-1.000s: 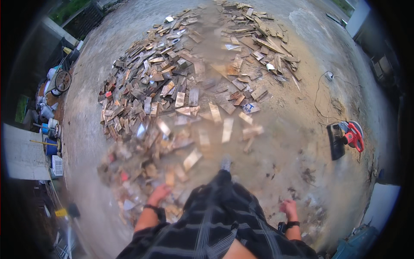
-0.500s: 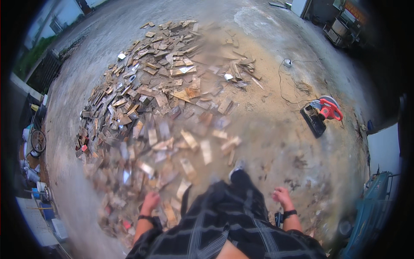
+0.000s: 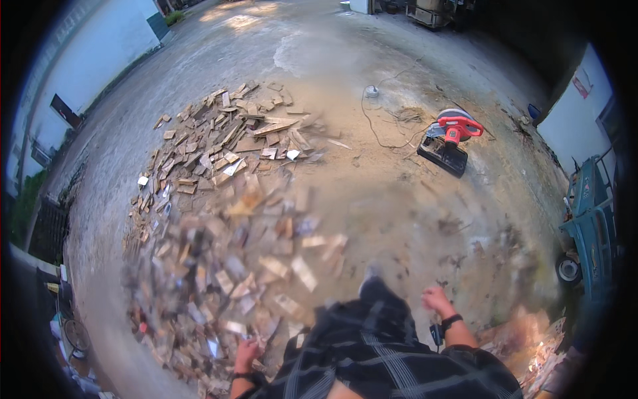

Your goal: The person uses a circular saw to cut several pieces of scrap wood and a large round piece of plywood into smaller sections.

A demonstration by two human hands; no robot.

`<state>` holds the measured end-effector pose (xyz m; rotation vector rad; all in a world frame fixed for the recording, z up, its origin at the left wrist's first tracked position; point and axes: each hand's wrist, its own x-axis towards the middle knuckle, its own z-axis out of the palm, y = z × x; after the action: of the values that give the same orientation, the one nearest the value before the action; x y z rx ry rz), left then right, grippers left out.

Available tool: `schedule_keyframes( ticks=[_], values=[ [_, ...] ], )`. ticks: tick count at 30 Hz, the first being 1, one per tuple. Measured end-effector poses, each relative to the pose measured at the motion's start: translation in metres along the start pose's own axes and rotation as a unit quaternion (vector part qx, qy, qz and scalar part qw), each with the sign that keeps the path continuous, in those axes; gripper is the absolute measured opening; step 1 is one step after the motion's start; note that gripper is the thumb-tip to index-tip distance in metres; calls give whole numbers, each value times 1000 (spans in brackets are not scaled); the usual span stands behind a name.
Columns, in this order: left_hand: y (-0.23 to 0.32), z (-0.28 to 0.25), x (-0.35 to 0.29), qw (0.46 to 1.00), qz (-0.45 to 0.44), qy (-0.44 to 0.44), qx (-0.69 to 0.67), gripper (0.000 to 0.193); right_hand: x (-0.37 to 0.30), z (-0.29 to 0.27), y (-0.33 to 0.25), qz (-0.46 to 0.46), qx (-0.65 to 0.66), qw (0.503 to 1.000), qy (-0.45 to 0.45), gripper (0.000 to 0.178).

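My left hand (image 3: 246, 354) hangs low over the near edge of a spread of short wood offcuts (image 3: 222, 282), its fingers loosely curled and apart with nothing seen in them. My right hand (image 3: 436, 301) is held out beside my right leg, above the bare ground, also loosely curled and holding nothing visible. A dark band circles each wrist, and a small black object (image 3: 436, 334) sits by the right one. Farther off to the right, a red-and-black chop saw (image 3: 452, 143) stands on the ground. One shoe (image 3: 371, 278) shows ahead of my dark checked clothing.
Sawdust (image 3: 339, 120) covers the ground between the wood pile and the saw. A thin cord (image 3: 369, 126) runs from the saw to a white round object (image 3: 371, 91). At the right stands a teal wheeled machine (image 3: 588, 223); pale walls (image 3: 113, 60) border the yard.
My view has swung right and forward; the pile and saw sit farther left in it. More of the teal machine shows. Both hands stay at my sides, the left lower in view.
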<state>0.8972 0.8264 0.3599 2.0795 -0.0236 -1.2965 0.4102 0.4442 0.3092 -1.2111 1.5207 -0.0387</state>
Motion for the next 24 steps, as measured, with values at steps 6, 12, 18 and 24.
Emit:
schedule_keyframes(
  ticks=[6, 12, 18, 24],
  values=[
    [41, 50, 20, 967, 51, -73, 238, 41, -8, -26, -3, 40, 155, 986, -40, 25],
    [140, 147, 73, 960, 100, -57, 255, 53, -3, -70, 107, 73, 56, 995, -47, 34],
    [255, 251, 101, 957, 116, -158, 215, 35, -86, -39, 139, 49, 136, 983, -111, 27],
    [329, 338, 113, 884, 76, -316, 335, 31, -112, -37, 138, 61, 294, 951, -66, 23]
  ],
)
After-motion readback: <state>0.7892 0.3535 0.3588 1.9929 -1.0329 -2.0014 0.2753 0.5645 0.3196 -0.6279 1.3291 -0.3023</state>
